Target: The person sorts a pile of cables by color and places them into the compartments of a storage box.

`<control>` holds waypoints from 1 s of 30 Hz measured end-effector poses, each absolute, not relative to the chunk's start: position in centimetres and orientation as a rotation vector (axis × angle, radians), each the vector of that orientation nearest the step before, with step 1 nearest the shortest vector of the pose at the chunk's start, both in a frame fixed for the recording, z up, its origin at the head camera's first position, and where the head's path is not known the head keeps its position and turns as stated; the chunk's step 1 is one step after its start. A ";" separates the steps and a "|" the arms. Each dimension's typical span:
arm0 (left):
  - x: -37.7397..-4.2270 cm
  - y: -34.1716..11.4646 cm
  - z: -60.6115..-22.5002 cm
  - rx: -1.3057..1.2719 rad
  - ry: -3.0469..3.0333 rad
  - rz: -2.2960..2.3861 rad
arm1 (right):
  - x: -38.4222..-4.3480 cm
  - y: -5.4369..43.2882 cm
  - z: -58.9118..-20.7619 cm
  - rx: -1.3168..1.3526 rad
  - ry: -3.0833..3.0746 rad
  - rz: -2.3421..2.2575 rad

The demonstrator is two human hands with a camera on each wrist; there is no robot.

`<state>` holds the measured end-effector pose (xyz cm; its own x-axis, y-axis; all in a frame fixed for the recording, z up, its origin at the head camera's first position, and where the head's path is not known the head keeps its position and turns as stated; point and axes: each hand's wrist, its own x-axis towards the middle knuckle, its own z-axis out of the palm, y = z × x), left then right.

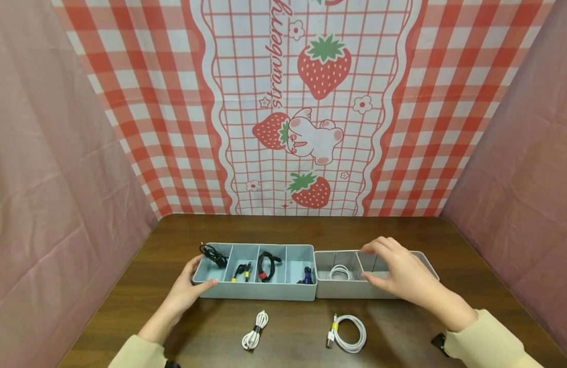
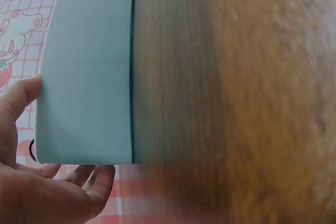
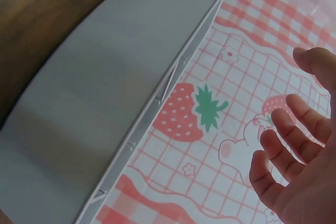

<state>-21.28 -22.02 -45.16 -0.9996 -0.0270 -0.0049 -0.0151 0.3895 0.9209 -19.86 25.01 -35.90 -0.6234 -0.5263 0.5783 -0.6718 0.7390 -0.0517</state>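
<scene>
My left hand point(image 1: 183, 289) holds the left end of a light blue divided storage box point(image 1: 265, 292), thumb at the front rim and fingers along the end wall. Coiled black cables point(image 1: 267, 266) and other small cables lie in its compartments. Butted against its right end is a grey divided box point(image 1: 352, 291) with a coiled white cable point(image 1: 340, 272) inside. Over the grey box, my right hand point(image 1: 403, 271) hovers with thumb and fingers spread apart, holding nothing. In the right wrist view its fingers point(image 3: 283, 150) are loosely bent, away from the grey wall.
On the brown table point(image 1: 292, 342) in front of the boxes lie a white cable with a black tie point(image 1: 255, 331) and a looped white cable with a yellow tie point(image 1: 350, 334). A strawberry-patterned cloth point(image 1: 311, 128) hangs behind, with pink curtains point(image 1: 49, 179) at both sides.
</scene>
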 end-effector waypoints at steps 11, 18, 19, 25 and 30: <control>-21.3 -22.0 -45.2 0.043 -2.612 -1.733 | -17.1 24.5 -37.2 0.807 -2.440 0.412; -21.3 -22.1 -45.2 0.045 -2.619 -1.728 | -16.0 24.4 -39.1 0.781 -2.471 0.422; -21.3 -22.1 -45.2 0.045 -2.619 -1.727 | -15.9 24.3 -39.3 0.781 -2.475 0.426; -21.2 -22.0 -45.2 0.048 -2.623 -1.725 | -15.2 24.4 -41.0 0.813 -2.477 0.408; -21.3 -22.0 -45.2 0.047 -2.621 -1.730 | -14.9 24.5 -42.3 0.854 -2.471 0.385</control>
<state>-21.28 -22.04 -45.18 -0.9996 -0.0254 -0.0157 -0.0244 0.3929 0.9192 -14.91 24.47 -42.33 -0.6823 -0.4975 0.5357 -0.6370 0.7642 -0.1015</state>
